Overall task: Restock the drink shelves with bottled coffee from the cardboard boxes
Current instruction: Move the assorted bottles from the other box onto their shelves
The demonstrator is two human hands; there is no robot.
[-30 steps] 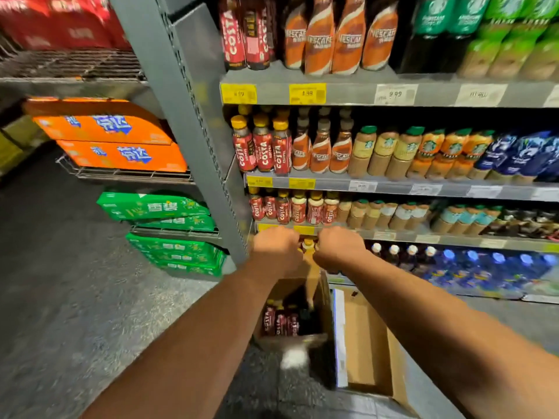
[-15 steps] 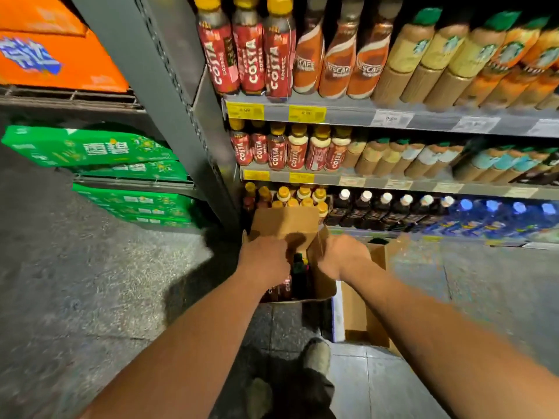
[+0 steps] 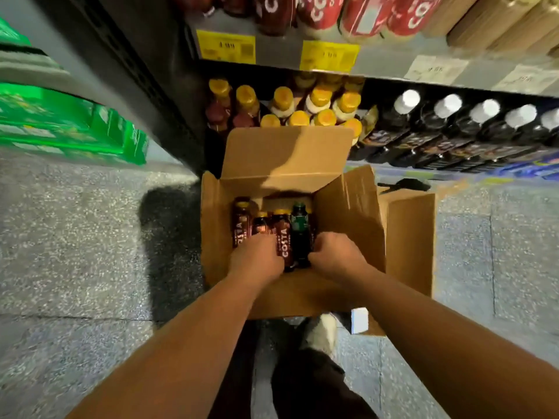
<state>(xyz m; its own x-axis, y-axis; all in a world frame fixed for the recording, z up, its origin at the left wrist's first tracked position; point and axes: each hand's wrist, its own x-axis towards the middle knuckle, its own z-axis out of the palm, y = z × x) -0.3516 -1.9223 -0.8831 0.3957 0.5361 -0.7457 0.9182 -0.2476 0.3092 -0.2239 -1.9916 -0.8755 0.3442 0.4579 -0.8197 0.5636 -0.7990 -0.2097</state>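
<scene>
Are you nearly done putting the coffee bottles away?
Not yet. Yellow-capped bottles already stand shelved behind the box. Right now the left hand seems to grip a Costa bottle and the right hand a green-capped bottle inside it. About four bottles are left in the box.

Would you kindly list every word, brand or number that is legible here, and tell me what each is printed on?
"COSTA": label of the bottle in the cardboard box.
"STA", the rest unclear: label of the leftmost bottle in that box.
"CO", cut off: red bottles on the upper shelf.
Too blurred to read: yellow price tags, white price tags, green packs.
</scene>
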